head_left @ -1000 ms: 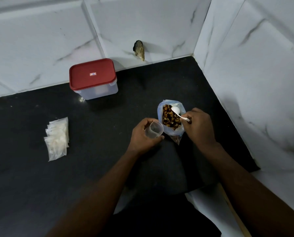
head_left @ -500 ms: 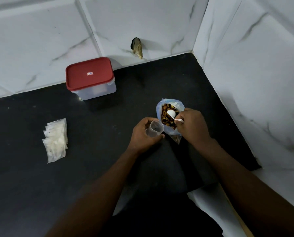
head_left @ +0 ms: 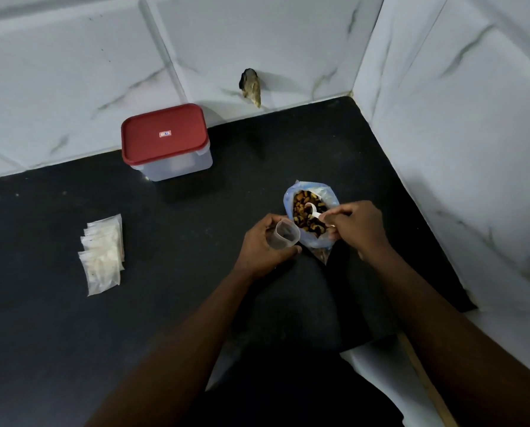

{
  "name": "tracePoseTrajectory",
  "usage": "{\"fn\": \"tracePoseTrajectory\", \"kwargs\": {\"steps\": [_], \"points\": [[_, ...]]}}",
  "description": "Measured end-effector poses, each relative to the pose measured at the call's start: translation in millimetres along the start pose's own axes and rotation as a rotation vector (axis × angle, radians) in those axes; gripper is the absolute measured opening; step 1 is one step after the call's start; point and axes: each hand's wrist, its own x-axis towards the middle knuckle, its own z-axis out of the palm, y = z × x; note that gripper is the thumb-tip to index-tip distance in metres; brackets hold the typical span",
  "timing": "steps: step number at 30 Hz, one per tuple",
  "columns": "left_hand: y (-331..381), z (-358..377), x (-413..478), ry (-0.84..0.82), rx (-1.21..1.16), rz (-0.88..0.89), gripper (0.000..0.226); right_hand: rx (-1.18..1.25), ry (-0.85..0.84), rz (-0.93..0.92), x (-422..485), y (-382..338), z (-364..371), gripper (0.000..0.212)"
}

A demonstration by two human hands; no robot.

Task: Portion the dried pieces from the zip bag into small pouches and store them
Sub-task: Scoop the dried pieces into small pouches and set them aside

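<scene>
You are looking down at a black counter [head_left: 72, 334] set into a corner of white marble-patterned wall tiles [head_left: 457, 134]. Your left hand [head_left: 262, 248] is curled around a small clear plastic cup [head_left: 283, 235], holding it tilted with its open mouth facing the zip bag [head_left: 328, 195] and its rim just beside the bag's near edge. The zip bag stands open on the counter, right of centre, directly in front of you; its mouth is spread wide and it is filled with brown and dark dried pieces [head_left: 300, 217]. Your right hand [head_left: 358, 229] pinches the handle of a small white spoon [head_left: 313, 209] between its fingertips, and the spoon's bowl sits down among the pieces inside the bag. Whether the spoon has any pieces in it cannot be made out. The cup looks mostly empty, though a dark shadow inside it makes this hard to judge. Well to the left, a fanned stack of small clear pouches [head_left: 103, 254] lies flat on the counter. Behind them, against the back wall, stands a square translucent container [head_left: 177, 166] closed with a red lid [head_left: 164, 134]. A rough dark hole [head_left: 250, 86] breaks the tile low on the back wall.
</scene>
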Motion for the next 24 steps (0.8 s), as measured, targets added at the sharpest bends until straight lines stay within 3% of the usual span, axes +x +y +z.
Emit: {"fn": "tracePoseTrajectory", "kwargs": {"steps": [4, 7, 11, 24], "points": [[0, 0, 1, 0.010, -0.009, 0.007, 0.048, 0.261, -0.016, 0.221, 4, 3, -3, 0.013], [-1, -1, 1, 0.014, -0.011, 0.016, 0.048, 0.301, -0.040, 0.289, 4, 7, -9, 0.012], [-1, -6, 1, 0.033, 0.020, 0.037, 0.051, 0.301, -0.081, 0.300, 4, 14, -14, 0.011], [15, -10, 9, 0.079, -0.017, 0.115, 0.048, 0.631, -0.212, 0.249, -11, 9, -30, 0.021]]}}
